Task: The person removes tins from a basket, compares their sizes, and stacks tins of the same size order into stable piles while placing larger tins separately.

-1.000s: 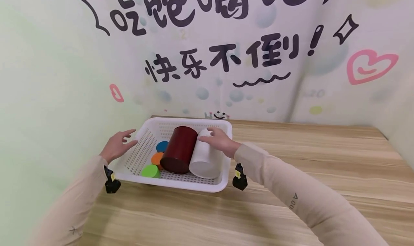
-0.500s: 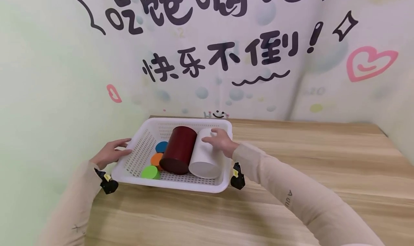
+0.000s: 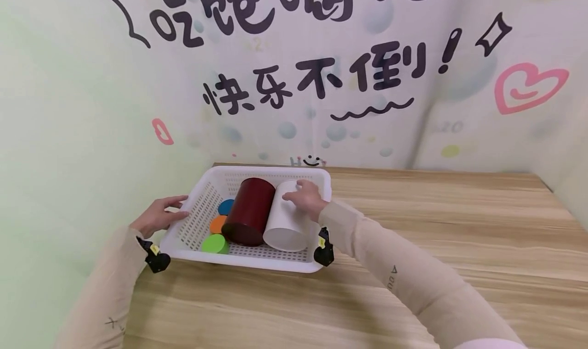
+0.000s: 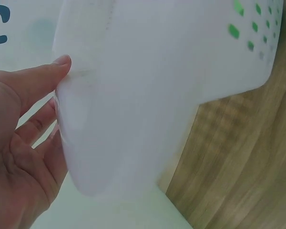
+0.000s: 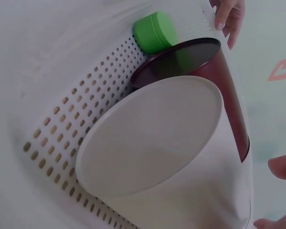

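Observation:
My left hand [image 3: 156, 216] pinches the left rim of a white perforated plastic basket [image 3: 248, 264], thumb above and fingers below, as the left wrist view shows. Inside the basket, a white cylinder [image 3: 286, 219] and a dark red cylinder [image 3: 250, 211] lie side by side. Over the far end of the white cylinder is my right hand [image 3: 309, 198], with thumb and fingers spread apart. Those spread fingertips show at the right edge of the right wrist view; firm contact is hard to judge. Left of the cylinders sit blue [image 3: 225, 206], orange [image 3: 218, 224] and green [image 3: 215, 244] round pieces.
The basket stands on a wood-grain table [image 3: 413, 247], close to the back wall [image 3: 294, 83] with its printed lettering. A pale green wall [image 3: 69, 134] borders the left side. Black wrist cameras hang near the basket's front rim.
My left hand has come down onto the basket's left rim. My right hand has shifted slightly left, and both cylinders have moved a little left in the basket.

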The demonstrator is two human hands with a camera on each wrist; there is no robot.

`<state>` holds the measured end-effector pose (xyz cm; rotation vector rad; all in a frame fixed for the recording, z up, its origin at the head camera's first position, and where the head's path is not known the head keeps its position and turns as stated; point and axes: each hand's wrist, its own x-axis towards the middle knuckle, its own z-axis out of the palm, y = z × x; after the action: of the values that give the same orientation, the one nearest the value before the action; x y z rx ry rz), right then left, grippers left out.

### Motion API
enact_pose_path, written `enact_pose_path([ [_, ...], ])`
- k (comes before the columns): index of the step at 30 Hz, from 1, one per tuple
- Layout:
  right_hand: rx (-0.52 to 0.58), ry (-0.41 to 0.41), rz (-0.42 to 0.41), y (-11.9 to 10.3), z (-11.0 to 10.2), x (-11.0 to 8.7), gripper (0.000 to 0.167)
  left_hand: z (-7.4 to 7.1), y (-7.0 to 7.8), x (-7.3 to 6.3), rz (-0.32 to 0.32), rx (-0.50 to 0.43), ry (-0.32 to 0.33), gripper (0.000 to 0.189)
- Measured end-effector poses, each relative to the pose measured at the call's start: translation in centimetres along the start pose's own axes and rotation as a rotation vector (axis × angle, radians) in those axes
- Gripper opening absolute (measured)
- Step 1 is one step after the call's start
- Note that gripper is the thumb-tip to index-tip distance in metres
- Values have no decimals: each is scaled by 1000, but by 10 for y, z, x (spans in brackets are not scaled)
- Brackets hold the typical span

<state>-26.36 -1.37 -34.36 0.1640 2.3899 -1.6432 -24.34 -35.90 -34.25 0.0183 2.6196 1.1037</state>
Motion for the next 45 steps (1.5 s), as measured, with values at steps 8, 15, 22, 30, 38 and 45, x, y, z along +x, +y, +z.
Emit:
enact_pose_path([
  [8, 11, 74, 52, 1, 8, 7, 64, 1, 0, -1, 8, 13, 3, 66],
  [15, 34, 138, 98, 7, 15, 16, 61, 1, -1, -1, 4, 22, 3, 66],
  [22, 155, 150, 176, 15, 20, 22, 71, 1, -2, 0, 10, 25, 1, 66],
  [30, 294, 22, 239, 21, 20, 24, 84, 0, -4, 1, 13, 19, -1, 64],
  [38, 309, -66, 285, 22, 22, 24, 87, 1, -3, 1, 18, 23, 5, 63],
  [45, 301, -101, 348, 23, 22, 27, 84, 0, -1, 1, 13, 22, 4, 63],
])
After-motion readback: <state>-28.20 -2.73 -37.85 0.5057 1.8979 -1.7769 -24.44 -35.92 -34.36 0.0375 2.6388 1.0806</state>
